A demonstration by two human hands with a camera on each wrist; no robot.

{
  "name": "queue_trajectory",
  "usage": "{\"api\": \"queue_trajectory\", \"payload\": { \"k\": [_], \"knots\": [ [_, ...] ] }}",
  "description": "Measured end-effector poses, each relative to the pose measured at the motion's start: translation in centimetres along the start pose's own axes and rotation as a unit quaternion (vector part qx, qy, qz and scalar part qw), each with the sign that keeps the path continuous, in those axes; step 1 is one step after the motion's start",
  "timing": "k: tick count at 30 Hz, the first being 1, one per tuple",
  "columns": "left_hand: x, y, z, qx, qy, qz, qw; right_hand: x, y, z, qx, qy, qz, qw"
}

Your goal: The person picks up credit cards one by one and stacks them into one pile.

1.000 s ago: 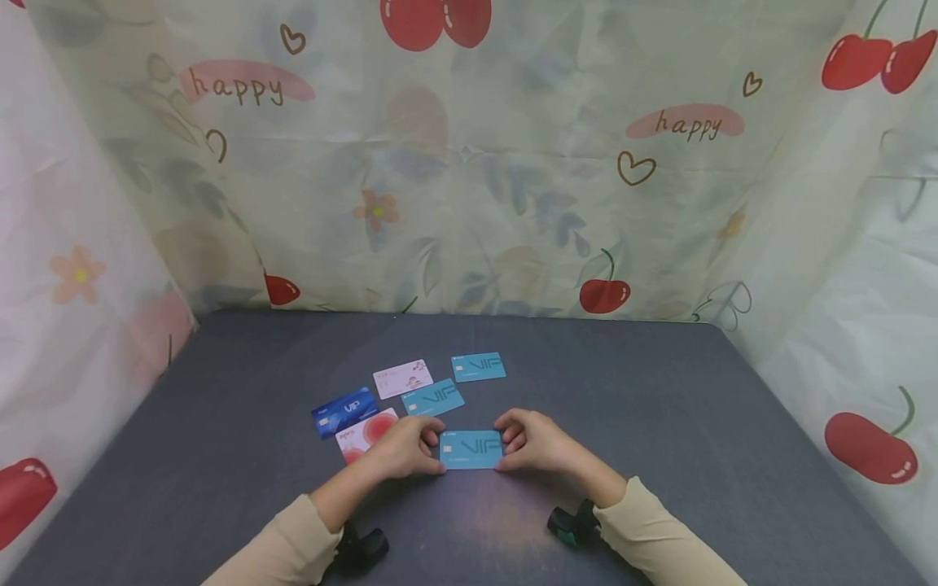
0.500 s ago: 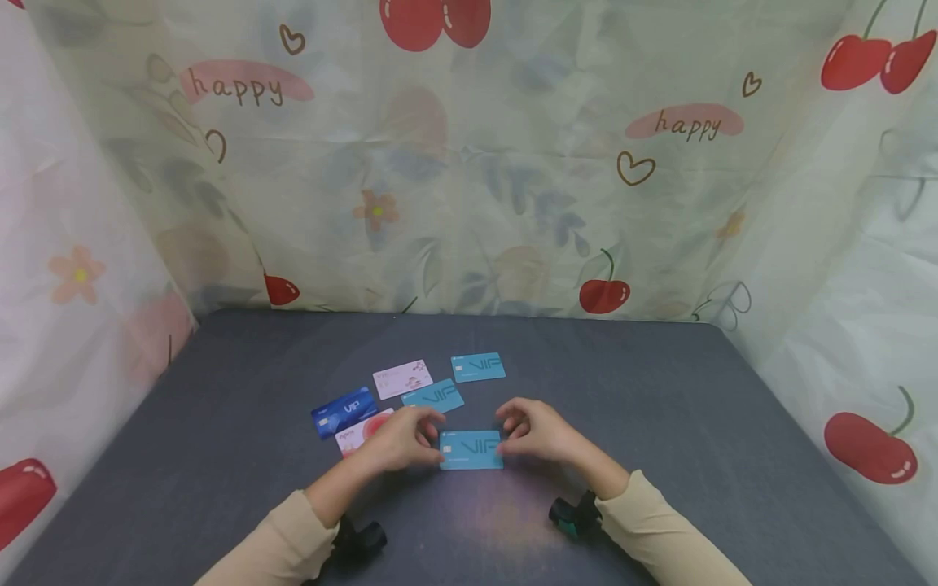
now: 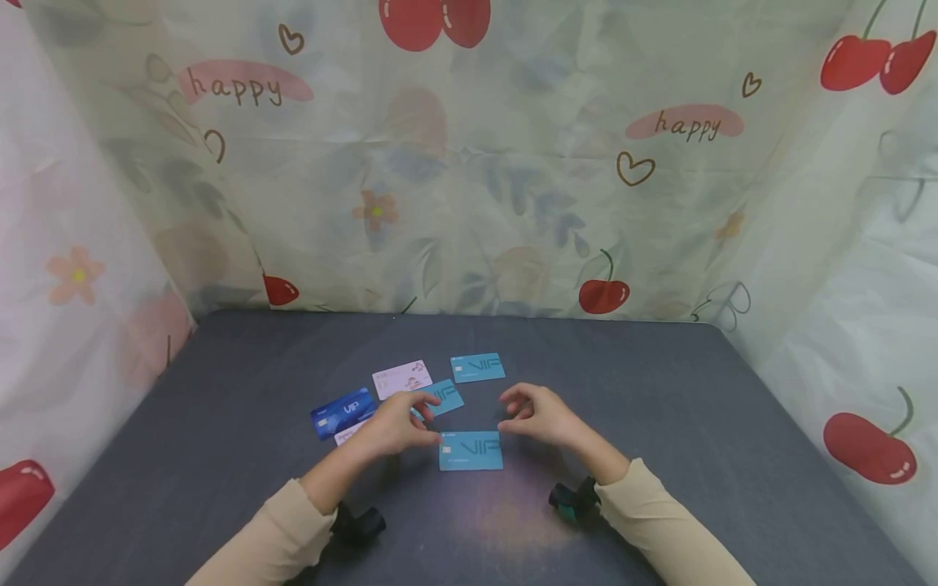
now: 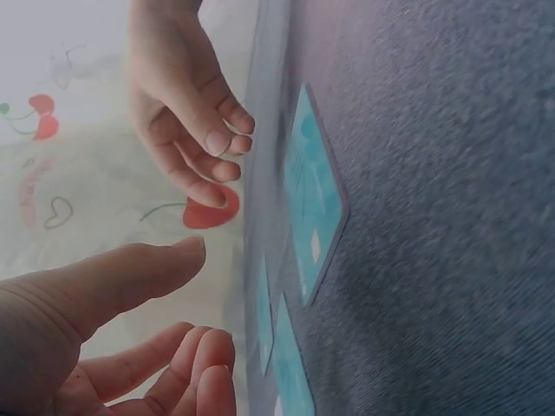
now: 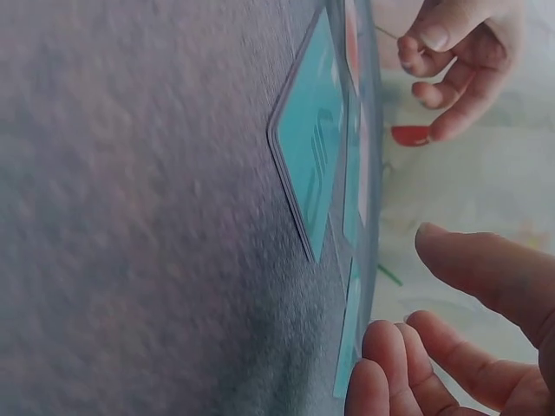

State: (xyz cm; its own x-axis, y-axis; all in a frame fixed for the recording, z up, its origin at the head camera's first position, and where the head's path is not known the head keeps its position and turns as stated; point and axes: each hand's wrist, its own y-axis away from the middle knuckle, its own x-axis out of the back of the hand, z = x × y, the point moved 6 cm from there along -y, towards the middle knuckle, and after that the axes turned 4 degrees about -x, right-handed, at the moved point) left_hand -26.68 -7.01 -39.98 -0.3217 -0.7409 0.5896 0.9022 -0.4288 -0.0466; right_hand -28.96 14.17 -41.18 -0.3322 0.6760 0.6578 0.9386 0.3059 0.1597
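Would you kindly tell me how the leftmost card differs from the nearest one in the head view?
The leftmost card is dark blue; the nearest card is teal. The leftmost card lies slanted; the nearest card lies almost straight. Both are rectangular and carry printing.

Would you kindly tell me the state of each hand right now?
Left hand: open, holding nothing, apart from the teal card stack.
Right hand: open, also holding nothing.

My left hand (image 3: pixel 399 425) and right hand (image 3: pixel 542 417), facing each other, thumbs (image 4: pixel 143 276) apart from loosely bent fingers (image 4: pixel 212 351), forearms (image 3: pixel 269 529) slanting in from the near side
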Motion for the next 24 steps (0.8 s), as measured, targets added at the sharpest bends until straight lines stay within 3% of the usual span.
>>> {"api": "queue_trajectory", "payload": {
  "k": [10,24],
  "knots": [
    [0.8,-0.9,-0.3,0.033,0.001,0.018,0.9993,0.9,-1.2,0.1,0.011,0.015,0.02,1.0],
    [1.1,-3.9,-1.3,0.068,-0.012,0.043,0.9967,1.6,-3.3,0.6,0.011,0.017,0.047,0.999]
  ]
}}
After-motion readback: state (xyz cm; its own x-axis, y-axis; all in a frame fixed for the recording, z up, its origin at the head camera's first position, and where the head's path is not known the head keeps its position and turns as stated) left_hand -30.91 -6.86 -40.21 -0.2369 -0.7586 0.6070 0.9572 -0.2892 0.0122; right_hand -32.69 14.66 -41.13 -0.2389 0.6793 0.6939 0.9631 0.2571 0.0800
